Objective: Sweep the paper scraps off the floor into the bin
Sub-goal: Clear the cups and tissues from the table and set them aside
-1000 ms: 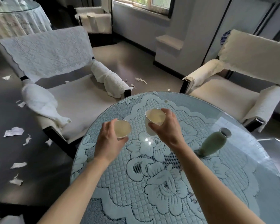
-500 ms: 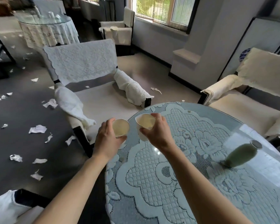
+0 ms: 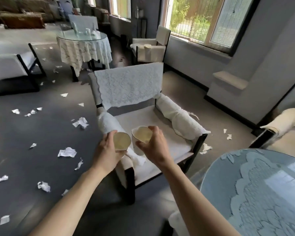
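We see a dark grey floor (image 3: pixel 10 133), a lace-draped armchair (image 3: pixel 129 86), a far round table (image 3: pixel 82 50) and sunlit windows (image 3: pixel 194 19).

Armchair (image 3: pixel 143 120), centre: white cushions, dark frame, lace cover (image 3: pixel 128 86) draped over its back. Left cup (image 3: pixel 121 141) and right cup (image 3: pixel 142 136), cream inside, side by side above its near-left armrest. Round glass worktop (image 3: pixel 262 193), near right, over pale blue lace. Second round worktop (image 3: pixel 83 48), far left, cream cloth. Further armchair (image 3: pixel 150 48) beneath the window (image 3: pixel 194 19), far right
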Tool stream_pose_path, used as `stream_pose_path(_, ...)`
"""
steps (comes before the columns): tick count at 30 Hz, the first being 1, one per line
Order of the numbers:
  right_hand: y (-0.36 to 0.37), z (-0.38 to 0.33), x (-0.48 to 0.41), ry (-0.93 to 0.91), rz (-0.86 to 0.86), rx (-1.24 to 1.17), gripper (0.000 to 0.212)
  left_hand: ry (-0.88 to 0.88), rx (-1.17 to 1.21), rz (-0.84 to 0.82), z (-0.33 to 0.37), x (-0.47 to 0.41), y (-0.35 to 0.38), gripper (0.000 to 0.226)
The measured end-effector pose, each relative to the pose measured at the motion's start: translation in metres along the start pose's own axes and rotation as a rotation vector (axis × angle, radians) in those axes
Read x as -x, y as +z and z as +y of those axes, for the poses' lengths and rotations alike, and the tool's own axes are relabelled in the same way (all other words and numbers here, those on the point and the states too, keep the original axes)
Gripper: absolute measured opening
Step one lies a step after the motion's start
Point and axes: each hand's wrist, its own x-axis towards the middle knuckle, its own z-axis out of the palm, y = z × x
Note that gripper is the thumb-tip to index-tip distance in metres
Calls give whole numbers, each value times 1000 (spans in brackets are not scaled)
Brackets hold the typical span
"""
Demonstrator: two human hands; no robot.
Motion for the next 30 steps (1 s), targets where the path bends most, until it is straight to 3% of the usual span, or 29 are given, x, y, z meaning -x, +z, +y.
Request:
stream_pose_path(11,103,-75,-227,-57,34,27,63,-74,-17,53,-135,-204,-58,77)
stream_pose_path(22,234,-213,-489,-180,-28,31,62,-176,5,188,-286,-450,-160,78)
stream_pose_path(30,324,-273,-685,-128,46,-48,62,-115,2,131,-391,-656,-194,80)
